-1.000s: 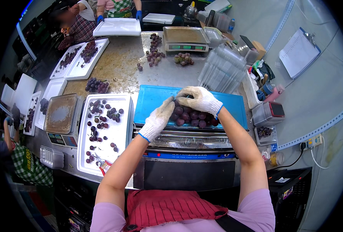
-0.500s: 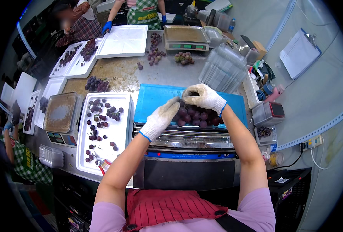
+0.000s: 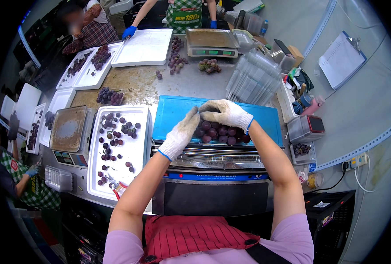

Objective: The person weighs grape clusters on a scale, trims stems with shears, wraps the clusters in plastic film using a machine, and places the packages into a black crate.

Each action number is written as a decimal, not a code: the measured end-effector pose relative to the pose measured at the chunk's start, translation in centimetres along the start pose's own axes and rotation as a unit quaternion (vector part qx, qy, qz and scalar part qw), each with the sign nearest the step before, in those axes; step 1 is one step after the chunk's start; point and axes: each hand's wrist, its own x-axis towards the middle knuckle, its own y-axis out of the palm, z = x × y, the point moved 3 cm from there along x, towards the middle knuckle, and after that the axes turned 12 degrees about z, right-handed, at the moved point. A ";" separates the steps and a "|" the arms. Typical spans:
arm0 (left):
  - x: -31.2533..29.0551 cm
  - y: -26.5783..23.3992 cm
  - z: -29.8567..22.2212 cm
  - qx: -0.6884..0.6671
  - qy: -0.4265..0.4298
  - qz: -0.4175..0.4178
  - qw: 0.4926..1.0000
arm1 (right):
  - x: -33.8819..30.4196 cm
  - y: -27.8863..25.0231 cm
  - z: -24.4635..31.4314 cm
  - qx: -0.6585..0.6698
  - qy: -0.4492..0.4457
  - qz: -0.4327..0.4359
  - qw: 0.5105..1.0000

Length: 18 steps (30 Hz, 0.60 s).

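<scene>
Round purple grapes (image 3: 222, 133) sit beneath a curled white-knit-gloved right hand (image 3: 227, 113). White-knit-gloved left hand (image 3: 181, 133) presses fingers together; both grips unclear.

Hands (image 3: 182, 134) (image 3: 227, 113) low over blue plate (image 3: 171, 114). Dark grapes (image 3: 224, 133) fill the room just to their near side. Passage: plate's uncovered stretch, left; bare metal surface (image 3: 195, 86) straight beyond, as far as grape bunch (image 3: 210, 66) and scale (image 3: 211, 40). Blocked: stacked clear boxes (image 3: 255, 79), beyond and right; white tray (image 3: 140, 154) with red-handled cutters (image 3: 117, 186), left, only a narrow gap; clear film (image 3: 217, 161), nearer side, crosswise between forearms.
</scene>
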 end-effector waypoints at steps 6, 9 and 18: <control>-0.5 -0.1 0.4 -0.130 0.005 -0.001 0.992 | -0.1 -0.2 0.3 -0.018 0.013 0.005 1.000; -0.9 0.3 -0.5 -0.030 0.000 0.009 1.000 | -0.1 -0.2 -0.9 0.003 0.012 0.011 1.000; -1.7 1.5 -2.9 0.082 -0.043 -0.034 0.995 | -0.3 -0.3 -0.2 -0.070 -0.006 -0.020 0.997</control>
